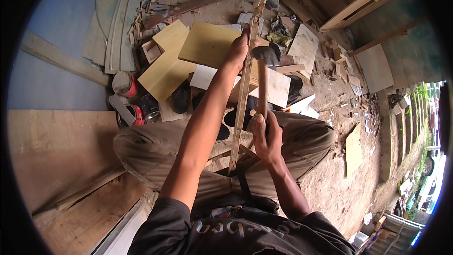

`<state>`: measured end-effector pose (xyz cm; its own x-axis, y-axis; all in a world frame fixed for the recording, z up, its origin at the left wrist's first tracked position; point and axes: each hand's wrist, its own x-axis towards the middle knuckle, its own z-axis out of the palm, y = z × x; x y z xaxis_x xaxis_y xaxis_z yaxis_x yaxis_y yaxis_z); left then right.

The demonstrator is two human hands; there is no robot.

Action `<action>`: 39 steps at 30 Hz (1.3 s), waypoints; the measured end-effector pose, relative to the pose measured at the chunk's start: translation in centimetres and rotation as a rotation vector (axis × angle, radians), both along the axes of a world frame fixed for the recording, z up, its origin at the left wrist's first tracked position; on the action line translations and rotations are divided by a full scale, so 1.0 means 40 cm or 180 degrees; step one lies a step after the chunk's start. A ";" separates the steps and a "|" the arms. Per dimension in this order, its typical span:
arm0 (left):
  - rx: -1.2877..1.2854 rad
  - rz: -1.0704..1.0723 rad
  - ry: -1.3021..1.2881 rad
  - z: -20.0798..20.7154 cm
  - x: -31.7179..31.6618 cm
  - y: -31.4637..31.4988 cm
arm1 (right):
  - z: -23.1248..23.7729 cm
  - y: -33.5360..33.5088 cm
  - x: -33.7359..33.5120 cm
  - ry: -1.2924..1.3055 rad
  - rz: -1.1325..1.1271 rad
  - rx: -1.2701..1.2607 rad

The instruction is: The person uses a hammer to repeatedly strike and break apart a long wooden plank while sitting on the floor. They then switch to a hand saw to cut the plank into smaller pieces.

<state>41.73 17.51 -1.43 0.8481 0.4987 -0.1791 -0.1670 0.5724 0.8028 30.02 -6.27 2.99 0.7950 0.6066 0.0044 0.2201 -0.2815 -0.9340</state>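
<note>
A long, narrow wooden strip (242, 101) with a rough, chipped edge stands up between my knees and leans slightly right at its far end. My left hand (239, 49) is wrapped round its upper part, its fingers partly hidden behind the wood. In my right hand (268, 136) is a hammer (263, 85), gripped low on its wooden handle. Its dark head is beside the strip, close to my left hand; whether they touch I cannot tell. Beyond my hands lie yellowish wooden boards (205, 42) and a pale board (276, 87).
Paint cans (123, 84) stand at the left near my knee. Wood scraps (340, 61) and other debris litter the ground ahead and to the right. A plywood sheet (61, 146) is at the left; wooden framing (363, 2) rises at the upper right. A yellowish offcut (353, 150) lies right of my knee.
</note>
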 end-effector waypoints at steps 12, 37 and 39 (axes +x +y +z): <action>0.0397 0.0135 -0.0093 0.009 -0.001 -0.013 | -0.061 0.018 0.007 0.0380 -0.0061 0.0505; -0.0226 -0.0301 -0.0399 -0.034 -0.002 0.004 | -0.029 0.005 -0.027 -0.0062 0.0162 0.0065; -0.0270 -0.0323 -0.0651 -0.031 0.002 0.008 | -0.030 0.005 -0.025 0.0301 0.0059 0.0089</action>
